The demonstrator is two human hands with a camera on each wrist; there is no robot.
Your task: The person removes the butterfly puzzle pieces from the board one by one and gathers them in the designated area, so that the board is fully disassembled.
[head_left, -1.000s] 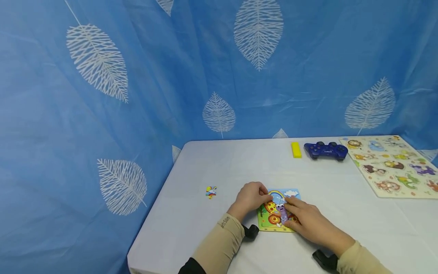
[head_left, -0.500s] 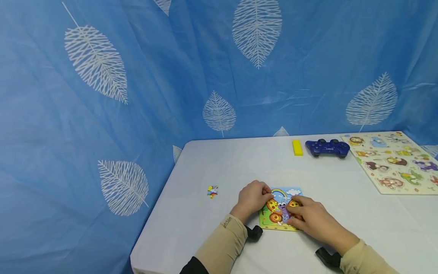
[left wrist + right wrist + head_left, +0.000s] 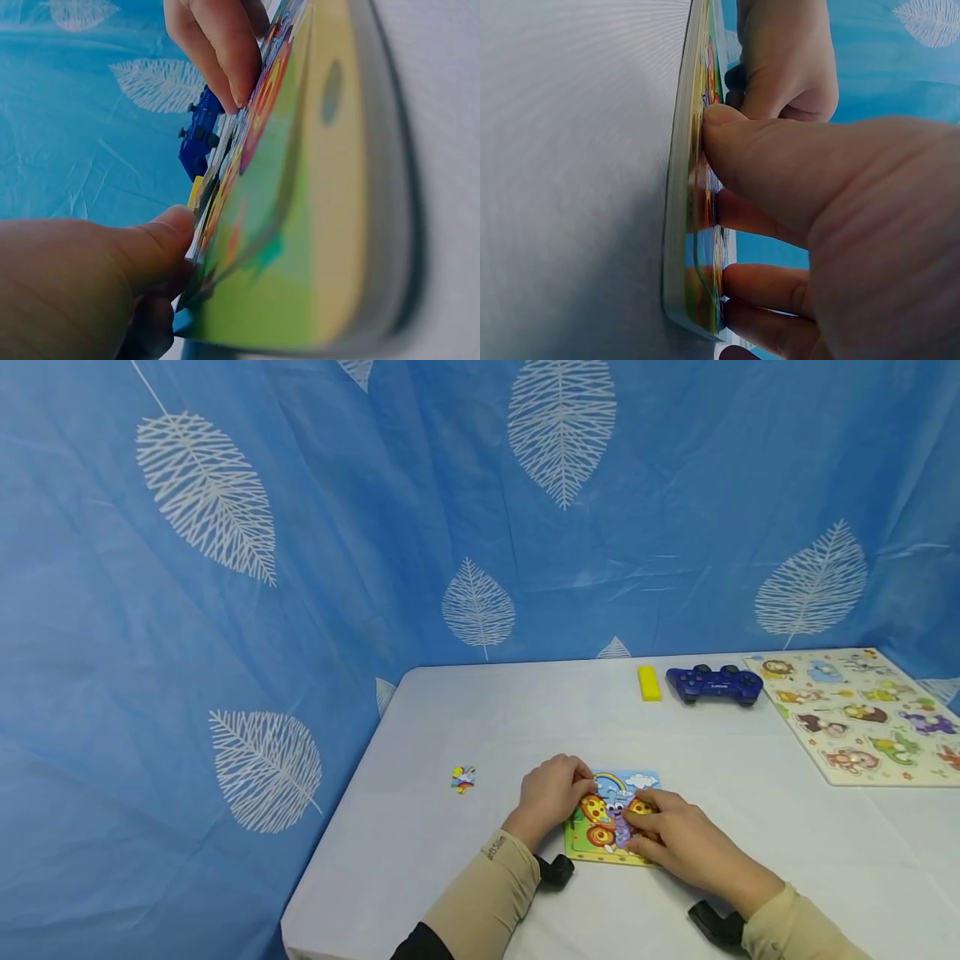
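Observation:
A small jigsaw puzzle board lies flat on the white table, its picture showing a butterfly under a rainbow. My left hand holds the board's upper left edge, the thumb on top and the other fingers curled at its side. On the picture's right half rest the thumb and spread fingertips of my right hand, touching the butterfly's wing and body. Part of the right wing is hidden beneath them. A loose puzzle piece lies on the table to the left of the board.
Toward the back stand a yellow block and a blue game controller. A large board with animal pictures lies at the right. Behind the table hangs a blue curtain with white leaves.
My right fingers have shifted slightly to the right and bent, uncovering more of the butterfly's right wing. My left hand stays at the board's edge. The loose piece has not moved.

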